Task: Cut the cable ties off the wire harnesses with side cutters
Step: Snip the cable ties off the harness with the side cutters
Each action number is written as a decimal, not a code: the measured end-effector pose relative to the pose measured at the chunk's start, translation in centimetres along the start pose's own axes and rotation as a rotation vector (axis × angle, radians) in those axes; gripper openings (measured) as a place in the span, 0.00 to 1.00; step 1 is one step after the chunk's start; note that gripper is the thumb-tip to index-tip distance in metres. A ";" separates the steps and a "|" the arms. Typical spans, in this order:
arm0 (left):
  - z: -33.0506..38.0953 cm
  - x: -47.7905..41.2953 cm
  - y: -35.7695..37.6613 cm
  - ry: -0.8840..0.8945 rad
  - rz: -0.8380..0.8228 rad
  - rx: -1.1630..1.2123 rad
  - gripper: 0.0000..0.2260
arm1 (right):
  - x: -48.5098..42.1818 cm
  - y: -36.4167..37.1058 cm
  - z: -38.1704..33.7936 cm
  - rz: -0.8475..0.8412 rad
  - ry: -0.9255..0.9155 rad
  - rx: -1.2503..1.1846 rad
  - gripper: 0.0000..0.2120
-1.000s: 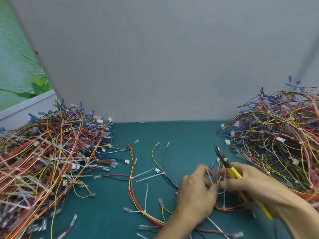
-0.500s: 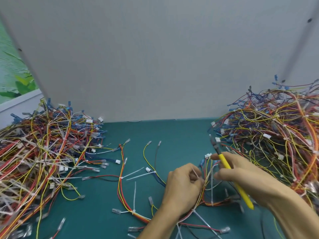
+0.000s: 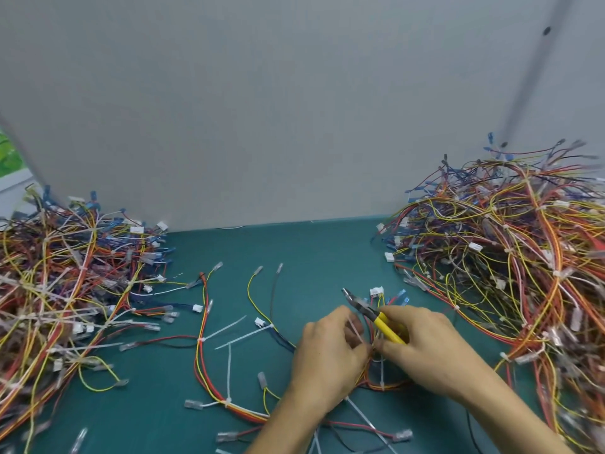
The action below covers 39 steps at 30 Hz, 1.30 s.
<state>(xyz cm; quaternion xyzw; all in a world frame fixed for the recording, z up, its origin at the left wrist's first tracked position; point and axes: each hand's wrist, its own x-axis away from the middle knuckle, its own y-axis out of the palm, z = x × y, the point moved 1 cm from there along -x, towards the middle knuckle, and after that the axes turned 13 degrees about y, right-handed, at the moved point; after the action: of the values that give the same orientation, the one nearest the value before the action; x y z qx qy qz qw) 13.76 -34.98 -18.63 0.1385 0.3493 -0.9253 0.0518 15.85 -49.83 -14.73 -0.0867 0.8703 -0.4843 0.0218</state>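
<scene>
Held both forearms in from the near edge of the bench, converging. Curled the left hand [image 3: 327, 352], knuckles up, around a wire harness [image 3: 389, 385]. Gripped side cutters [image 3: 376, 317] in the right hand [image 3: 422, 342], tips angled toward the far left.

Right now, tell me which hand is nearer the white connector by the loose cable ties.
Left. The left hand lies just right of the white connector; the right hand is farther right again.

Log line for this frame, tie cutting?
stage: likely lining up cut | left hand: grips harness | right hand: holds side cutters, tips up-left | left pile, right pile: wire harnesses on mat
</scene>
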 end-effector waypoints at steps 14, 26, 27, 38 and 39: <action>-1.4 -0.8 -1.1 -0.088 0.122 0.179 0.06 | 2.8 -2.2 -1.1 0.247 0.028 0.276 0.15; -1.6 -0.9 -0.8 -0.146 0.128 0.361 0.06 | 3.1 -1.1 -0.2 0.177 0.075 0.654 0.14; -1.5 -0.9 -0.8 -0.147 0.132 0.369 0.06 | 3.2 -1.1 -0.3 0.176 0.075 0.668 0.13; -1.2 -0.8 -0.9 -0.151 0.151 0.401 0.07 | 3.6 -1.3 -1.0 0.186 0.056 0.689 0.12; -1.2 -0.8 -0.9 -0.150 0.151 0.399 0.07 | 3.6 -1.2 -1.1 0.185 0.056 0.691 0.12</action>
<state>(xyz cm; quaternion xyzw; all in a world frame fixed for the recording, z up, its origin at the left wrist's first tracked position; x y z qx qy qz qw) 14.66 -33.47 -18.68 0.1027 0.1430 -0.9773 0.1183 12.29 -50.15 -12.96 0.0185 0.6597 -0.7481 0.0696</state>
